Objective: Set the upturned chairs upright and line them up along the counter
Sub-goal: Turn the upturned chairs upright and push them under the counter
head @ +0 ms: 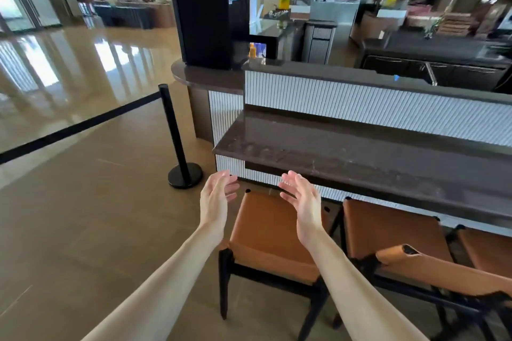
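Now both my hands, left (219,196) & right (300,199), hover open, empty, over end chair (273,235); looks upright at counter (360,152) — next maybe nudge it square w/ neighbour (388,227).

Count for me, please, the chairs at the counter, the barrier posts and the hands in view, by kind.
Tan-seated chairs: 3
Black barrier posts: 1
Hands: 2, left hand, right hand
Total: 6
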